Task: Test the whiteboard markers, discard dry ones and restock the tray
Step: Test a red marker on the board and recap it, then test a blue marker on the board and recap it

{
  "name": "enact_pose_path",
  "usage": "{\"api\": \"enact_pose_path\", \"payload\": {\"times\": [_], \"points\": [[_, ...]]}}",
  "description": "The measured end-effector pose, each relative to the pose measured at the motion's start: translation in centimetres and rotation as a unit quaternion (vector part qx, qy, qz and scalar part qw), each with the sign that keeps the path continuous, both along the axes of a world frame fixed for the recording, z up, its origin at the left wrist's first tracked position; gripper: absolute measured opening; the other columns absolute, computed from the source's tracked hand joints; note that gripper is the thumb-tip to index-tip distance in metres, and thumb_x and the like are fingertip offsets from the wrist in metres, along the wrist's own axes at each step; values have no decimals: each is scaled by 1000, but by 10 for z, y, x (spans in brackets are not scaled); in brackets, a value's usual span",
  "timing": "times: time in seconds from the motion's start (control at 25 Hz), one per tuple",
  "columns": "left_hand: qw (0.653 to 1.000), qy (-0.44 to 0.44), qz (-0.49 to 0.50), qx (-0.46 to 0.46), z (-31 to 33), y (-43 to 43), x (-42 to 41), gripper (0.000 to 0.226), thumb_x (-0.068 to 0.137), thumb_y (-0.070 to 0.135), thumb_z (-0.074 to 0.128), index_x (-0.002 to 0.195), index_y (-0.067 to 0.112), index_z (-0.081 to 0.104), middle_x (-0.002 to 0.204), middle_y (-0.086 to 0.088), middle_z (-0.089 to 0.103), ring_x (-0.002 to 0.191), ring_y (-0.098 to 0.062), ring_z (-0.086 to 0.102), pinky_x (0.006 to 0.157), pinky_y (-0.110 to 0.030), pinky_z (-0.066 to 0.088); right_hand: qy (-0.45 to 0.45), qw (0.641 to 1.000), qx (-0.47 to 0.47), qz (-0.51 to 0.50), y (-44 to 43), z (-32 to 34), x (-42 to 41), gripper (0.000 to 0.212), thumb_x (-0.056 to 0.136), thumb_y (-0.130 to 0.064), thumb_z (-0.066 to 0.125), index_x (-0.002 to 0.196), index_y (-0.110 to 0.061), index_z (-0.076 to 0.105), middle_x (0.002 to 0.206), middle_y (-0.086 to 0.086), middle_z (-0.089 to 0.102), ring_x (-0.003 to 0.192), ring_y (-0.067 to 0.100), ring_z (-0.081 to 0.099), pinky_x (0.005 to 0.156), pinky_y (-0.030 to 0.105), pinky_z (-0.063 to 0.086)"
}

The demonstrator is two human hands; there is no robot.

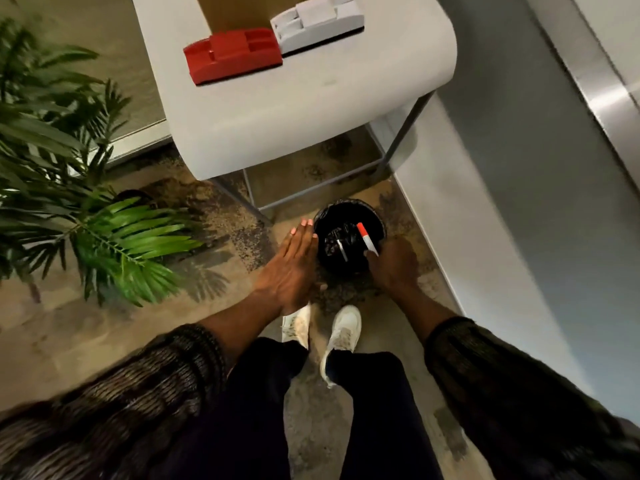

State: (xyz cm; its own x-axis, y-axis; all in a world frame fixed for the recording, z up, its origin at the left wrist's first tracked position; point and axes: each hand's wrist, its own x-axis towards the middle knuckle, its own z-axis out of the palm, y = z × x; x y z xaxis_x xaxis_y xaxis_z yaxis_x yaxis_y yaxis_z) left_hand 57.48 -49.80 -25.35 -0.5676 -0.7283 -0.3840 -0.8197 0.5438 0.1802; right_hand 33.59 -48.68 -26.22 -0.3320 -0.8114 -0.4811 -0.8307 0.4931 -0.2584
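Note:
A small black bin (349,265) lined with a dark bag stands on the floor below the white table. My right hand (391,263) holds a white marker with a red cap (366,238) over the bin's mouth, cap end pointing away from me. Another marker with a dark body (341,248) lies inside the bin. My left hand (294,263) is flat, fingers straight and together, beside the bin's left rim and holding nothing. On the table sit a red marker tray (232,55) and a white marker tray (317,24).
The white table (304,109) has thin metal legs just behind the bin. A leafy green plant (86,188) fills the left side. A grey wall and metal rail (588,81) run along the right. My white shoes (341,334) stand close to the bin.

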Motion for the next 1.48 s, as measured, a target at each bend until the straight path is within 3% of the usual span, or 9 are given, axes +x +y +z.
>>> {"api": "enact_pose_path", "payload": {"times": [0.28, 0.4, 0.6, 0.72, 0.8, 0.88, 1.08, 1.28, 1.48], "points": [[1000, -7, -15, -19, 2, -4, -1, 112, 100, 69, 51, 167, -6, 3, 176, -29, -10, 165, -41, -14, 133, -48, -8, 36, 993, 49, 105, 20, -8, -3, 49, 93, -40, 67, 132, -10, 61, 134, 19, 61, 128, 42, 53, 105, 52, 47], [1000, -1, -24, -13, 32, -4, -5, 110, 101, 68, 51, 168, -6, 4, 176, -29, -10, 165, -41, -14, 132, -47, -11, 28, 991, 33, 128, 38, 18, 4, 54, 96, -44, 65, 137, -10, 55, 140, 17, 58, 133, 39, 48, 107, 50, 41], [999, -2, -38, 20, 102, -1, -16, 107, 103, 63, 51, 169, 1, -6, 175, -24, -22, 163, -36, -24, 133, -46, -12, 11, 994, -14, 107, 55, 83, 11, 82, 95, -53, 62, 158, -8, 35, 163, 18, 39, 152, 38, 32, 123, 52, 31], [998, -8, -64, 4, 143, -1, -24, 97, 107, 61, 35, 166, -1, -11, 172, -24, -26, 162, -37, -25, 134, -48, -10, 20, 992, -71, 106, 65, 120, 10, 88, 95, -56, 60, 159, -2, 31, 166, 23, 33, 155, 41, 29, 125, 56, 30], [997, 2, -81, -11, 168, -2, -30, 96, 104, 63, 21, 166, -3, -10, 172, -27, -25, 162, -40, -24, 134, -50, -10, 39, 990, -100, 89, 72, 147, 7, 86, 99, -57, 49, 160, -1, 28, 168, 24, 27, 157, 40, 25, 126, 55, 28], [994, 21, -100, -43, 188, -8, -39, 95, 108, 64, 26, 167, -4, -5, 173, -28, -22, 163, -40, -22, 133, -50, -10, 74, 987, -122, 72, 79, 172, 2, 85, 98, -54, 42, 161, 2, 26, 170, 25, 23, 159, 39, 22, 127, 54, 25], [984, 42, -162, -62, 218, -22, -74, 103, 106, 69, 36, 168, -3, -3, 174, -27, -22, 163, -39, -23, 135, -54, 0, 143, 982, -120, 24, 97, 209, -17, 105, 88, -58, 64, 162, 4, 23, 169, 26, 23, 159, 39, 22, 128, 52, 24], [957, 74, -272, -68, 237, -19, -121, 100, 108, 68, 34, 169, -2, -3, 174, -26, -22, 163, -38, -22, 135, -51, -6, 173, 967, -164, -88, 134, 226, -40, 97, 94, -53, 60, 161, 7, 24, 169, 28, 21, 159, 40, 19, 127, 54, 25], [922, 76, -371, -81, 246, 5, -177, 98, 109, 70, 25, 167, -1, -10, 172, -26, -29, 162, -39, -27, 135, -52, -7, 220, 925, -240, -198, 189, 236, -54, 84, 99, -47, 61, 157, 8, 34, 165, 29, 32, 156, 41, 28, 126, 54, 29]]}}
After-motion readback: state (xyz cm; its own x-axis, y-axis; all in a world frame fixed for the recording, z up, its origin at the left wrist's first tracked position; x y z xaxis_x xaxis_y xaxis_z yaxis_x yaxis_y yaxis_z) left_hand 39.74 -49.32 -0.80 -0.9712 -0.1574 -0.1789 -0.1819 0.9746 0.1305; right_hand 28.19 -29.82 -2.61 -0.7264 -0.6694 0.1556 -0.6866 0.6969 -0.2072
